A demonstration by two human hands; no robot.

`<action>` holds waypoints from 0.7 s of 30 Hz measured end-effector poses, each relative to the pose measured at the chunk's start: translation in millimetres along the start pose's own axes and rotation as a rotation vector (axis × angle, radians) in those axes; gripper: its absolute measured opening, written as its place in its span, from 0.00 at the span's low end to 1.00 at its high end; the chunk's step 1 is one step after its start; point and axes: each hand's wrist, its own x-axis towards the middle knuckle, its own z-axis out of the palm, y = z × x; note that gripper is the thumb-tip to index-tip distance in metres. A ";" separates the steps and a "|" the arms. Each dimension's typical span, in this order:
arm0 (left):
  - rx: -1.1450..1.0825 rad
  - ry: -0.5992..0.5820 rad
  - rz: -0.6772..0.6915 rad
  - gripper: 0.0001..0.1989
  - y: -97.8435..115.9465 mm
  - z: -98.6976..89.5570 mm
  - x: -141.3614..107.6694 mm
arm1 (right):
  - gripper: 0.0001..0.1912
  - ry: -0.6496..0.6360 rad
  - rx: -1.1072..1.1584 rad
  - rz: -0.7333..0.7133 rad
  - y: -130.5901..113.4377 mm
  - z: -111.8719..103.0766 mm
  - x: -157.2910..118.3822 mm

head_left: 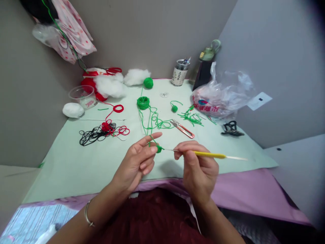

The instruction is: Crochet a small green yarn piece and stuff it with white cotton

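Note:
My left hand point(139, 157) pinches a small green crochet piece point(159, 149) between thumb and fingers. Green yarn point(153, 139) runs from the piece over the raised index finger toward the table. Closed around the yellow handle of a crochet hook point(209, 154) is my right hand point(198, 166). The hook's thin metal tip points left and meets the green piece. Behind the hands lies a loosely wound green yarn ball point(143, 103), its strands looping across the mat. A pair of orange-handled thread snips point(183, 129) rests to the right of those strands.
Black yarn point(92, 136) and red yarn point(108, 127) lie tangled at left, below white stuffing point(110, 85) and a clear plastic cup point(85, 97). Green scraps point(193, 118), a plastic bag point(220, 95) and a black hair clip point(231, 129) sit at right. A pen holder point(179, 75) stands behind.

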 end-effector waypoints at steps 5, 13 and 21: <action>0.071 -0.032 0.002 0.22 -6.7 2.7 -3.1 | 0.09 -0.074 0.083 0.133 4.3 5.1 2.6; 0.074 -0.010 0.014 0.18 -6.7 2.6 -1.8 | 0.09 -0.036 0.042 0.137 5.0 1.3 2.0; 0.027 0.003 -0.044 0.09 -9.7 -2.6 1.8 | 0.09 0.066 -0.003 0.082 5.4 -1.4 0.4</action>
